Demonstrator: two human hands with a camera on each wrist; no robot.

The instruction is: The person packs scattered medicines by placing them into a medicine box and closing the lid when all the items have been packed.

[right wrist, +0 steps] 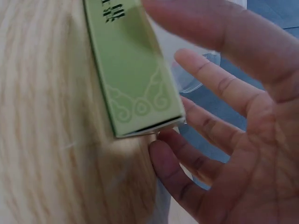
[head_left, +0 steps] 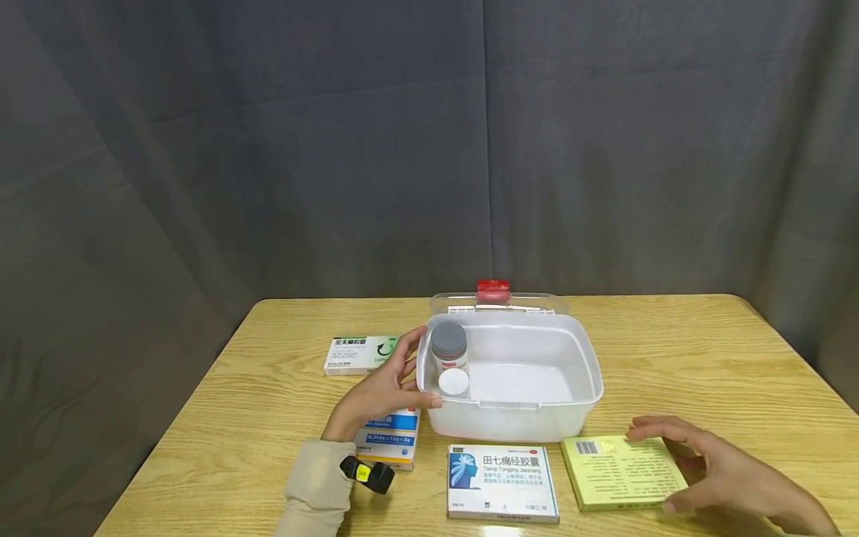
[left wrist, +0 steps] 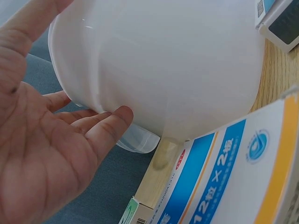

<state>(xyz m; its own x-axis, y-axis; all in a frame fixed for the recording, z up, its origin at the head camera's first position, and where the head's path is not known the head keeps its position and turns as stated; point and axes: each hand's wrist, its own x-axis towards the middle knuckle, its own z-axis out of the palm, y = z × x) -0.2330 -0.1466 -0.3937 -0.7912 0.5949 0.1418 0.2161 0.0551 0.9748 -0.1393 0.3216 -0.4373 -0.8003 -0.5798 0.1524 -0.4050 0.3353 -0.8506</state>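
My left hand (head_left: 385, 384) lies against the left end of a white plastic storage box (head_left: 517, 421), thumb at its front rim and fingers spread along the wall. In the left wrist view, those fingers (left wrist: 110, 128) touch the wall's smooth outside. Inside the box, a grey-capped bottle (head_left: 450, 347) and a white-capped bottle (head_left: 454, 382) stand at the left. My right hand (head_left: 718, 470) spans the right end of a yellow-green medicine box (head_left: 620, 473), thumb by the near corner and forefinger at the far edge. Its green narrow side (right wrist: 135, 70) shows in the right wrist view.
A white-and-blue medicine box (head_left: 502, 481) lies in front of the storage box. An orange-and-blue medicine box (head_left: 389, 436) sits under my left wrist, and a white-and-green one (head_left: 359, 354) farther back. The clear lid (head_left: 530, 302) with a red latch (head_left: 493, 289) hangs behind.
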